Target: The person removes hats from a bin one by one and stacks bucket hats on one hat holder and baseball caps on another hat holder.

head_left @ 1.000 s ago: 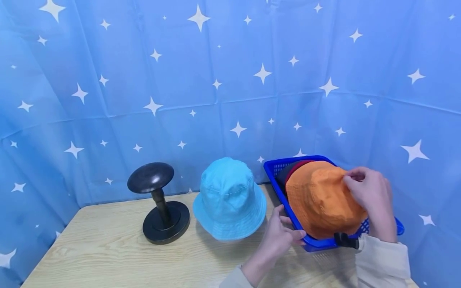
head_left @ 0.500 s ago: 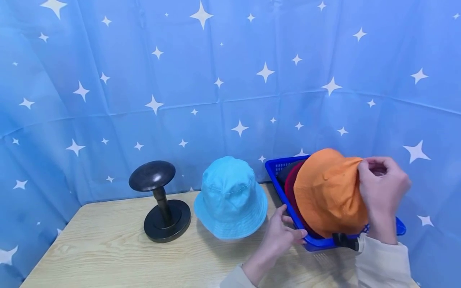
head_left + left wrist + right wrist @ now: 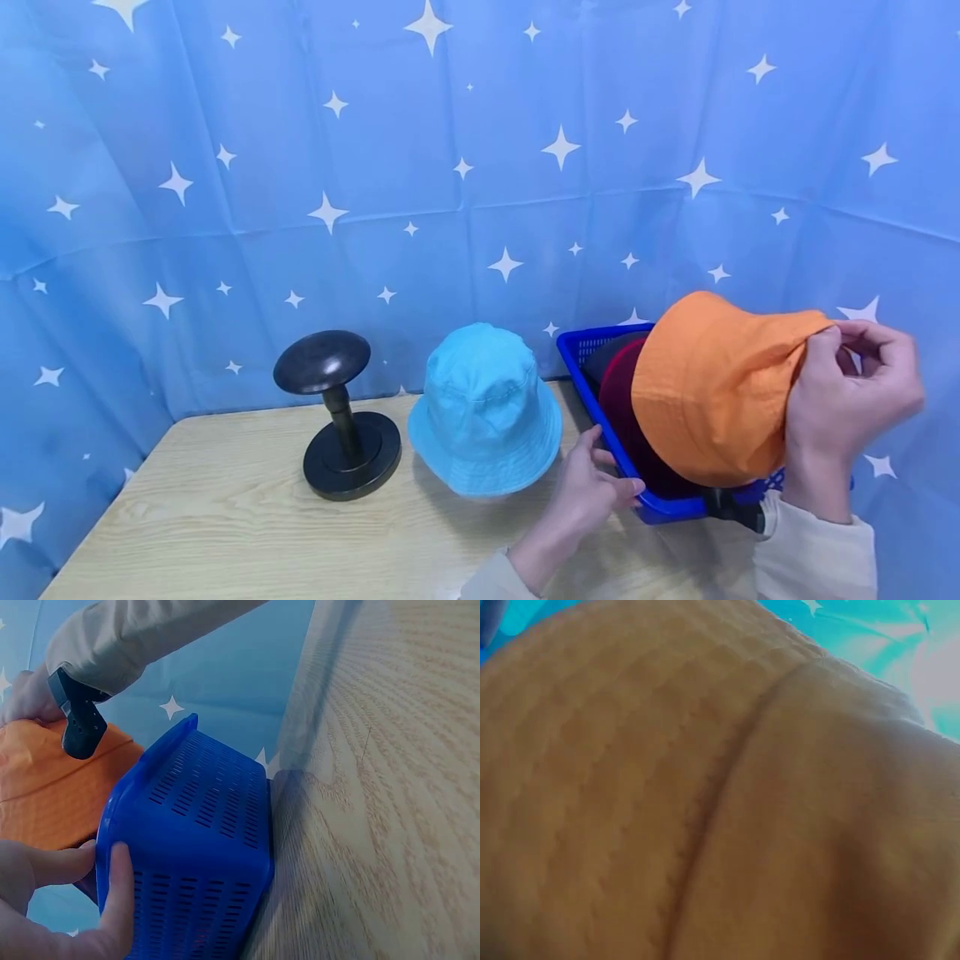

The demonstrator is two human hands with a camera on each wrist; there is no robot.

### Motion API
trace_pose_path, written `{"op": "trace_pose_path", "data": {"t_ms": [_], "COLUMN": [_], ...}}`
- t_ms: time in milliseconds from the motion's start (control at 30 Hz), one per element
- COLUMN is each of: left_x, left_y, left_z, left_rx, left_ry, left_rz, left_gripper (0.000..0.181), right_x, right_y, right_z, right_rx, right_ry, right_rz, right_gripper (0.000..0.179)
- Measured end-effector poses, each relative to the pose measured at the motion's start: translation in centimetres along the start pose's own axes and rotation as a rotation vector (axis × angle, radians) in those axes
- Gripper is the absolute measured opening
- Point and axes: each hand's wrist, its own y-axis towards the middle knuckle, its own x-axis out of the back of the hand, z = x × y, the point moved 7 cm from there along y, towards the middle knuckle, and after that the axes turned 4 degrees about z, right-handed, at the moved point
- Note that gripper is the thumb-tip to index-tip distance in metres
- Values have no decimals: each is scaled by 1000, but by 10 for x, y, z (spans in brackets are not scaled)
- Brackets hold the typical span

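Note:
My right hand (image 3: 855,392) pinches the crown of an orange bucket hat (image 3: 705,392), which is tilted and raised over the blue plastic basket (image 3: 577,375). Its stitched brim and crown fill most of the right wrist view, where the fingers are out of sight. My left hand (image 3: 581,492) grips the basket's near left rim; the left wrist view shows thumb and finger on either side of the basket wall (image 3: 202,795). Under the orange hat, a dark red hat (image 3: 622,412) lies in the basket, with a dark grey one (image 3: 600,354) behind it.
Left of the basket, a light blue bucket hat (image 3: 480,408) stands crown up on the wooden table (image 3: 217,500). Further left is a black hat stand (image 3: 322,362) with a domed top and round base. A blue star-printed curtain (image 3: 375,167) hangs close behind the table.
My right hand has drawn the orange hat up and to the right, uncovering more of the dark red hat. The left hand has stayed on the basket rim.

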Motion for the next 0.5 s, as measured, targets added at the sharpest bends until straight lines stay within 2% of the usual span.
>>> {"op": "trace_pose_path", "data": {"t_ms": [67, 133, 267, 333, 400, 500], "left_x": [1, 5, 14, 17, 17, 16], "left_y": [0, -2, -4, -5, -5, -6], "left_z": [-1, -4, -14, -20, -24, -28], "left_rx": [-14, -35, -100, -136, -172, -182], "left_ry": [26, 99, 219, 194, 116, 6], "left_rz": [-12, -46, -125, -129, -100, -56], "left_gripper": [83, 71, 49, 46, 45, 39], "right_x": [-1, -4, -14, -22, -30, -43], "right_y": [1, 0, -5, -9, -15, -26], "right_z": [0, 2, 7, 11, 15, 20], "right_rx": [-8, 0, 45, 89, 157, 271], "right_ry": [-12, -30, -55, -59, -84, -148], "right_rz": [26, 68, 213, 304, 404, 570], "right_gripper": [18, 14, 12, 13, 13, 12]}}
